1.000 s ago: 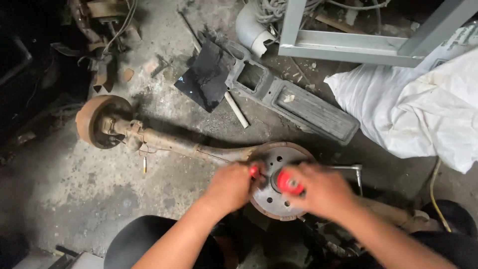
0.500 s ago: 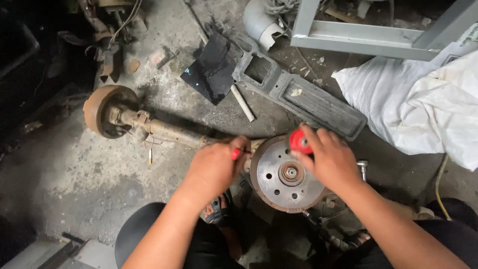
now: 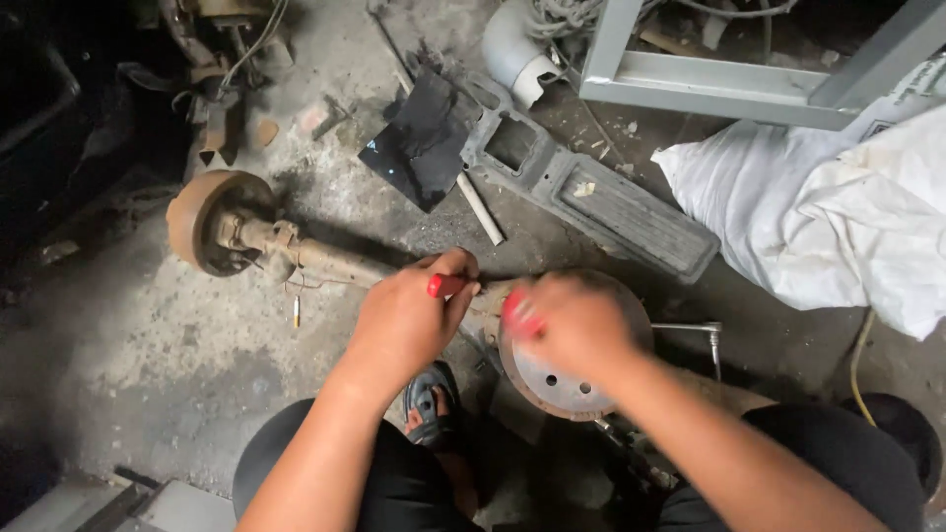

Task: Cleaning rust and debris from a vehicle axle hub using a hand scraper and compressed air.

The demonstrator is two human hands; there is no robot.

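I see my left hand (image 3: 409, 320) clenched around a red tool handle (image 3: 445, 286), whose tip pokes out at the hand's one o'clock. At its three o'clock, just beside it, my right hand (image 3: 576, 330) is blurred; it looks closed on a second red handle (image 3: 520, 313), and it covers the upper part of the round brake disc (image 3: 562, 379). The disc sits at the near end of a rusty axle (image 3: 325, 261), which runs toward ten o'clock to a rusty drum (image 3: 202, 222). At two o'clock lies a white sack (image 3: 818, 227); at twelve, a grey cast housing (image 3: 601, 197).
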